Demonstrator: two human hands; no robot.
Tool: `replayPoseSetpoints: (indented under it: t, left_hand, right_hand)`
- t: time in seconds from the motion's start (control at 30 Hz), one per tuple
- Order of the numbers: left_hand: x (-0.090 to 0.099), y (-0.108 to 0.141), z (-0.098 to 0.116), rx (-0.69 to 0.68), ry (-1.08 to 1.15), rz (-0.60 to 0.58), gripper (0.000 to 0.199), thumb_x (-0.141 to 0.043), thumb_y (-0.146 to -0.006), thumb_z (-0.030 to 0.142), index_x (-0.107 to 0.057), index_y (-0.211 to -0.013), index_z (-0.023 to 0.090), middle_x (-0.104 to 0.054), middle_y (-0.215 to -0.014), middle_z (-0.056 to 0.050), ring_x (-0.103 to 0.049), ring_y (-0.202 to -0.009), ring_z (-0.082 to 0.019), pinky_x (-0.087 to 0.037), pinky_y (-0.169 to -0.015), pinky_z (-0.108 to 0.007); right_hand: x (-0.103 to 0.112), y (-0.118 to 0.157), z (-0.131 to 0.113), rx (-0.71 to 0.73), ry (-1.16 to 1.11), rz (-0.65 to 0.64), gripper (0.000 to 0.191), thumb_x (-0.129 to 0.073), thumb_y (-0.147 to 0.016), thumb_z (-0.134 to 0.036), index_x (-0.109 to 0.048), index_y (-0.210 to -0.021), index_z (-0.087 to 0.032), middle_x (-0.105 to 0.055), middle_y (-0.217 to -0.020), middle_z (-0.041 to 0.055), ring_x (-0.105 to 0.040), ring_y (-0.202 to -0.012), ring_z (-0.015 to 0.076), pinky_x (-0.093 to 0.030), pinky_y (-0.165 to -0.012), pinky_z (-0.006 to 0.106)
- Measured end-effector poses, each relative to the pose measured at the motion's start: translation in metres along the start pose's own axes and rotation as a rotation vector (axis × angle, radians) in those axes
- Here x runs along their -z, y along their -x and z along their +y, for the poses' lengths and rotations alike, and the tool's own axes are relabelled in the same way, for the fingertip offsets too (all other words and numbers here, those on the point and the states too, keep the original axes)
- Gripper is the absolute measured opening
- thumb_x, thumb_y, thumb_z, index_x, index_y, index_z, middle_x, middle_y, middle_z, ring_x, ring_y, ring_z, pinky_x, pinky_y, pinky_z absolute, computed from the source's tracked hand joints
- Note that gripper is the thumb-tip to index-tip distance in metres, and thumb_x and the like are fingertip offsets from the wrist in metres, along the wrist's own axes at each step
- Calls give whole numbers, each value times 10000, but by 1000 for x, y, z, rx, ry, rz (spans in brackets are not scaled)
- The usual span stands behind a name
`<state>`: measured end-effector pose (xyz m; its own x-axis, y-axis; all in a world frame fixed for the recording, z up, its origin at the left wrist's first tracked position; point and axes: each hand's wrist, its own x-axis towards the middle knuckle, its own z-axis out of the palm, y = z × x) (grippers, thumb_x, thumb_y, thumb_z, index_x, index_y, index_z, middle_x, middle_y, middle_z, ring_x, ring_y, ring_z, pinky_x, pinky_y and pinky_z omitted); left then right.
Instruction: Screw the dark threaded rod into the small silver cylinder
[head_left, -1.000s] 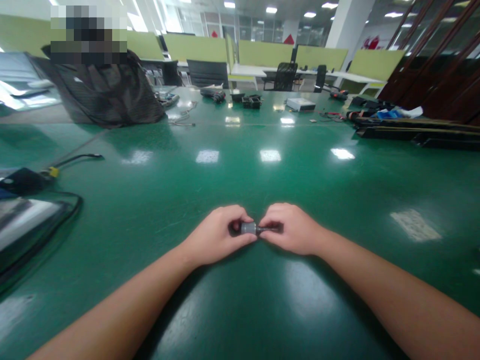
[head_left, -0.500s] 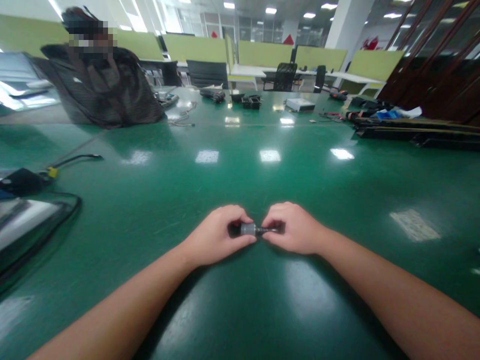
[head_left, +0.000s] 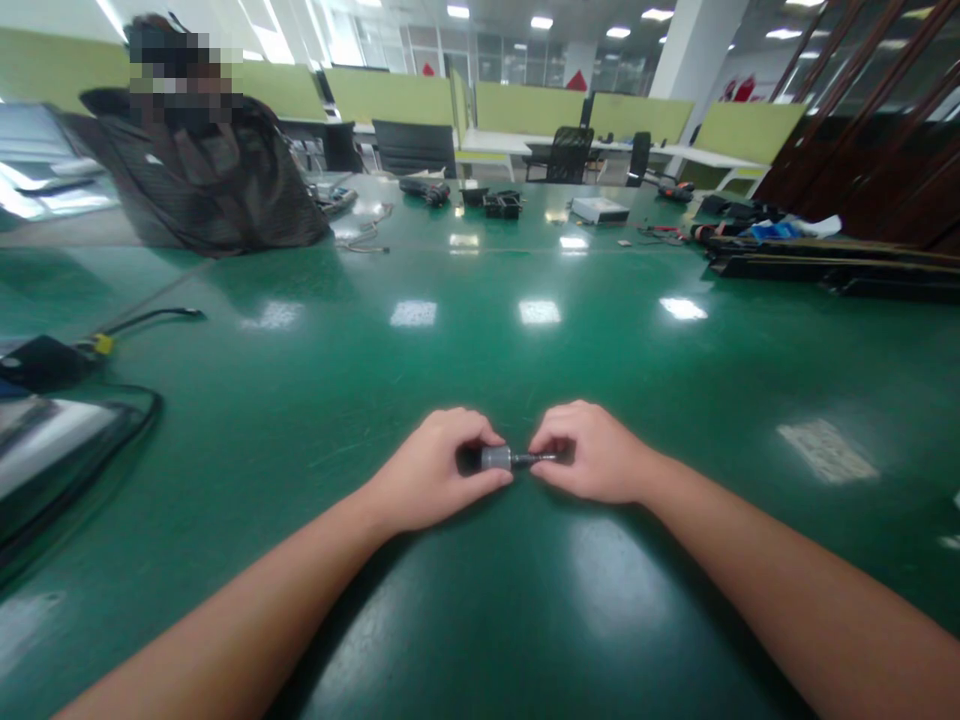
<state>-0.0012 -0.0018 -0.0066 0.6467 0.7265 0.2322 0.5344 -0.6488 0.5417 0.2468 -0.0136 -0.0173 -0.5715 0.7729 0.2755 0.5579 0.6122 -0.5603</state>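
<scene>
My left hand (head_left: 435, 468) is closed around a small grey cylinder (head_left: 496, 458), gripped between thumb and fingers just above the green table. From the cylinder's right end a thin dark shaft (head_left: 523, 460) reaches toward my right hand (head_left: 589, 452). The fingers of that hand pinch around the shaft, and its far tip shows in the gap between thumb and forefinger. Cylinder and shaft lie roughly level, in line with each other. My left palm hides the cylinder's other end. Whether the two parts are one piece, I cannot tell.
A large dark bag (head_left: 217, 180) stands at the back left. Black cables (head_left: 150, 410) and a white-topped device (head_left: 52, 440) lie at the left edge. Toward the back are a white box (head_left: 600, 210), black parts (head_left: 502, 204) and a stack of dark panels (head_left: 832, 262).
My right hand has shifted slightly right and away, so a wider gap with more of the dark shaft shows between the hands. My left hand and the cylinder have hardly moved.
</scene>
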Motion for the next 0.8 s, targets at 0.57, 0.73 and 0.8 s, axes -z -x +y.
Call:
replayPoseSetpoints:
  t: [0.57,0.73,0.8]
  left_hand:
    - [0,2,-2,40,44,-15,229,-763,-836,391,-700,-957,207,-714,-922,-29,-651,-837,-203,-494,-761,-315]
    - [-1,2,-2,44,43,-15,230,-763,-838,399,-701,-953,209,-713,-914,-26,-650,-836,-203,-490,-763,-316]
    - [-1,2,-2,48,47,-17,232,-760,-844,405,-699,-952,209,-711,-918,-25,-650,-839,-202,-489,-762,-315]
  right_hand:
    - [5,2,5,6,8,-6,40,-757,-754,-173,-750,-792,-182,-714,-750,10,-625,-686,146,-456,-691,273]
    - [11,3,9,-19,-17,-26,38,-761,-750,-162,-750,-784,-176,-698,-727,1,-615,-651,128,-463,-678,265]
    - [16,5,13,-46,-30,-57,43,-760,-747,-162,-751,-787,-174,-701,-743,3,-626,-662,128,-468,-669,259]
